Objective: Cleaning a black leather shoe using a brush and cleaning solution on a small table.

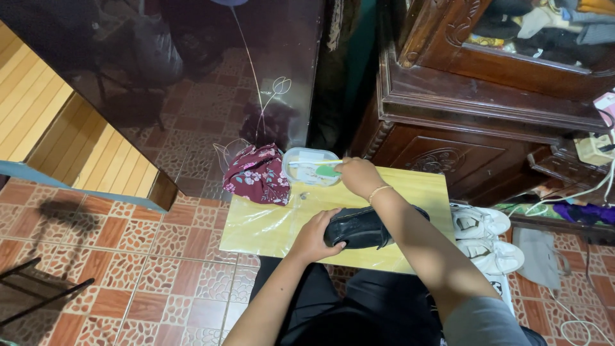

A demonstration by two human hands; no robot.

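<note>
My left hand (315,236) grips the toe end of a black shoe (364,227) that lies on a small yellow board (269,224) covered in clear plastic. My right hand (360,177) reaches forward over the board and holds a green-handled brush (323,170) at the rim of a clear plastic tub (306,168). The tub stands at the board's far edge. A crumpled maroon floral cloth (257,174) lies just left of the tub. A thin bracelet circles my right wrist.
A dark carved wooden cabinet (461,122) stands beyond the board on the right. A pair of white sneakers (487,237) lies on the floor to the right, with cables and a power strip (592,150) behind. A glossy dark panel (192,83) rises ahead. Patterned tiles cover the floor.
</note>
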